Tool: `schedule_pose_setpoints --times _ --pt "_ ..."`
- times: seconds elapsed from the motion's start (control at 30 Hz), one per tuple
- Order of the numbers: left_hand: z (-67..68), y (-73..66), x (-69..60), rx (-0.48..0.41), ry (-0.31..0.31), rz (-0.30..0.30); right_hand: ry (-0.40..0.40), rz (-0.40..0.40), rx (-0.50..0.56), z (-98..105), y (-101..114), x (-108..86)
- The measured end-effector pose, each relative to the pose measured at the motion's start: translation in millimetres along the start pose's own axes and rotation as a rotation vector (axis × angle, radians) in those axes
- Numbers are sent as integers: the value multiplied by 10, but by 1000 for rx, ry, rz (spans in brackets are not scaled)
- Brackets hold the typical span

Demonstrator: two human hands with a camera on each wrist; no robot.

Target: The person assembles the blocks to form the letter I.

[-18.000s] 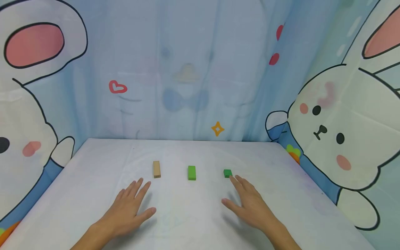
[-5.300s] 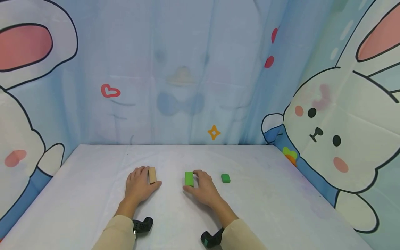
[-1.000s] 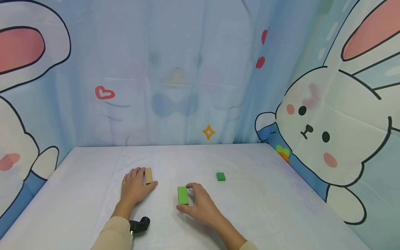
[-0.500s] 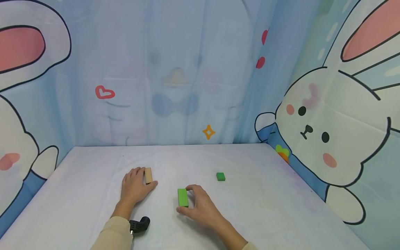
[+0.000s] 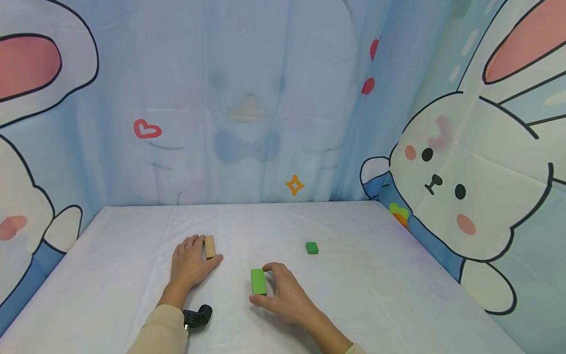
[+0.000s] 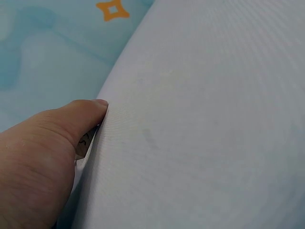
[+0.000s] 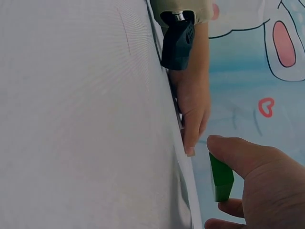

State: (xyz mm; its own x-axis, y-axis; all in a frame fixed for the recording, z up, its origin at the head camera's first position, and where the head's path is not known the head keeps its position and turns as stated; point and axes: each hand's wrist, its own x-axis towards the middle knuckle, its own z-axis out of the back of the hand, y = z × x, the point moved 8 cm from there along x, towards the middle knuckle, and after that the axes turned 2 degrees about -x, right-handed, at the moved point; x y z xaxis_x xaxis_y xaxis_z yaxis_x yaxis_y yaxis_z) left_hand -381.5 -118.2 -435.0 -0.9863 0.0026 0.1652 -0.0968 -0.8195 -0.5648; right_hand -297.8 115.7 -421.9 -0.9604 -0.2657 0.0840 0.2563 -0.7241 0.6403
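My right hand (image 5: 287,295) pinches a light green rectangular block (image 5: 258,282) by its two ends, thumb at the near end and a finger at the far end. In the right wrist view this block (image 7: 221,177) is held above the tabletop. Farther left, my left hand (image 5: 190,263) curls beside a tan wooden block (image 5: 210,247), with the thumb at its near end and fingers at its far left. Only a marked end of the wooden block (image 6: 85,141) shows behind the thumb in the left wrist view. A small dark green block (image 5: 312,248) lies apart at the right.
A white cloth covers the table (image 5: 389,300). Behind it hangs a blue curtain (image 5: 185,88) with printed rabbits, close to the table's back edge. A black wrist camera (image 5: 197,316) juts from the left sleeve (image 5: 161,332).
Both hands lay open at first; later each reached a block. The right hand has brought the light green block toward me, lately only slightly. The left hand and wooden block stay put.
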Motion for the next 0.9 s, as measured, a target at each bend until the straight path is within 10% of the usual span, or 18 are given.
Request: schedule_pose_setpoints --times 0.9 --pt "7 -12 -9 2 -1 -13 13 -37 -169 -80 -44 -126"
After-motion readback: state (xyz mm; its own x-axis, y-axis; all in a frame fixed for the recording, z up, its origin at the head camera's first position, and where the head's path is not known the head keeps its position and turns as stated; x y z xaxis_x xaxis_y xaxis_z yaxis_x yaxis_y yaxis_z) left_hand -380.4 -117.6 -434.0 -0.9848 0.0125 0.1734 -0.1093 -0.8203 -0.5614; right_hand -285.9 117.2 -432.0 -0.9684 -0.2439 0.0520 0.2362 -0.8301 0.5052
